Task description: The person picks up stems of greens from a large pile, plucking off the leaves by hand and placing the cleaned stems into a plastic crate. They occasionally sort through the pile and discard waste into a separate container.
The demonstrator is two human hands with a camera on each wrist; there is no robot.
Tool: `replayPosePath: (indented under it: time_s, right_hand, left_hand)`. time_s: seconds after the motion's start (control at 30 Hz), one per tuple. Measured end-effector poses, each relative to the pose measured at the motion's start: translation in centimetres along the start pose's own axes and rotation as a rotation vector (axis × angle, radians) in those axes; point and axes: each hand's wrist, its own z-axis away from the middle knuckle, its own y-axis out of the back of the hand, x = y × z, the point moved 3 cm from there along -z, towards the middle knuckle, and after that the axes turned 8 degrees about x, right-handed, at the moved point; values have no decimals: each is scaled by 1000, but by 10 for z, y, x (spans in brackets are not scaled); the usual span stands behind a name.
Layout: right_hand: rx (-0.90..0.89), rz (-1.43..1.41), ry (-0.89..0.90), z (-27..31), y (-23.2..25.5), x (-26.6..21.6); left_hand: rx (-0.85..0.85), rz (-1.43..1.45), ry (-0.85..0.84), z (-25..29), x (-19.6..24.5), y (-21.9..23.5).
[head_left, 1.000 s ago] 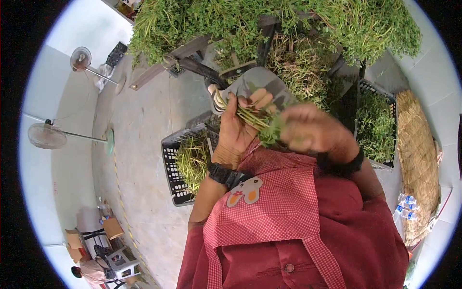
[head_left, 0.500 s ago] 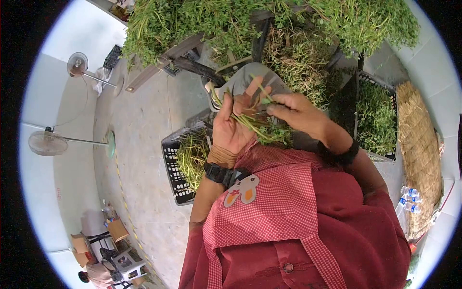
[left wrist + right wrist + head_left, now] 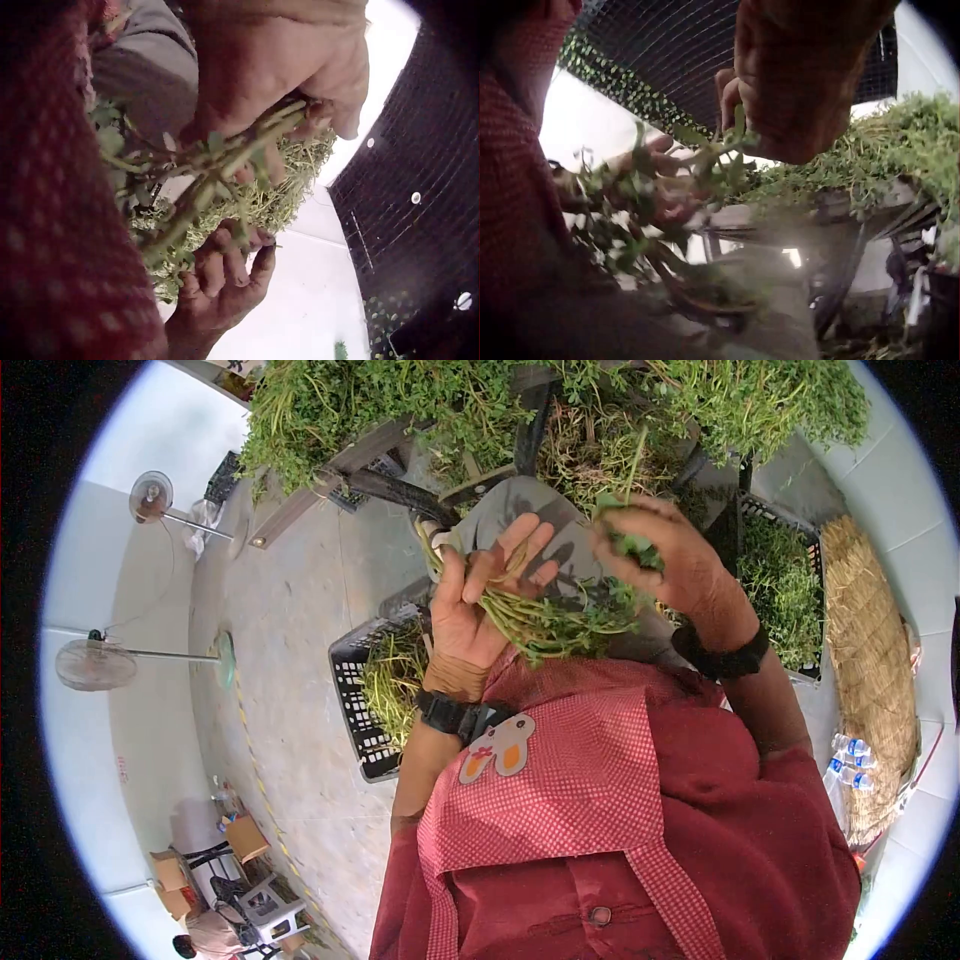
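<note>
A bunch of green stems lies across the palm of the left hand, its thumb bent over the stem ends and some fingers extended, leafy ends toward the right. Up and to the right of it, the right hand holds a leafy sprig with curled fingers, one stem sticking up above them. In the left wrist view the left hand grips the stems, with the right hand below. The right wrist view shows the right hand near blurred leaves.
Heaped greens cover a raised table at the top. A black crate with stems stands at left, another crate of greens at right. Discarded stalks lie beneath the table. A straw roll, bottles and fans are around.
The right hand came from the blurred position near the bunch to pinch a sprig over the left fingers, then moved right and up with it. The left hand keeps the bunch.
</note>
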Motion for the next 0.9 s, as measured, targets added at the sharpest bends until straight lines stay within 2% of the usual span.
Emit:
replayPosePath:
  time_s: [0.07, 0.13, 0.2, 0.27, 0.33, 0.37, 0.43, 0.53, 0.6, 0.67, 0.7, 0.77, 0.8, 0.87, 0.9]
  right_hand:
    - [-265, -540, -266, 16, -21, 6]
    - [-226, -585, -211, 23, -28, -1]
    - [-403, -1218, -1303, 31, -50, -6]
    - [-452, -1120, -1242, 33, -55, -10]
    - [-408, -709, -972, 27, -55, -13]
    - [-409, -709, -970, 29, -58, -11]
    - [-297, -269, -461, 26, -59, -10]
    - [-270, -300, -475, 17, -59, -31]
    - [-270, -287, -476, 24, -71, -25]
    - [-209, -105, -350, 23, -75, -24]
    - [-213, -106, -352, 23, -76, -24]
    - [25, -346, -473, 19, -70, -17]
    - [20, -347, -467, 15, -61, -9]
    - [-90, -1490, -1199, 21, -51, 13]
    - [-113, -1537, -1135, 22, -48, 14]
  left_hand:
    - [61, -20, -27, 0, 2, 2]
    - [128, -42, -59, 0, 6, 4]
    - [132, -25, -33, -1, 9, 7]
    - [138, 0, -27, -2, 9, 7]
    - [140, 26, -21, -3, 7, 10]
    - [126, -9, -24, -4, 6, 12]
    - [109, -47, -25, -5, 5, 13]
    - [181, -106, -53, -4, 2, 8]
    - [207, -97, -38, -4, 0, 8]
    - [207, -111, -34, -6, 1, 10]
    - [209, -123, -29, -5, 2, 11]
    - [166, -89, -23, -3, 4, 10]
    - [118, -57, -20, -3, 5, 8]
    - [112, -19, -37, -4, 7, 12]
    - [109, 18, -47, -3, 7, 14]
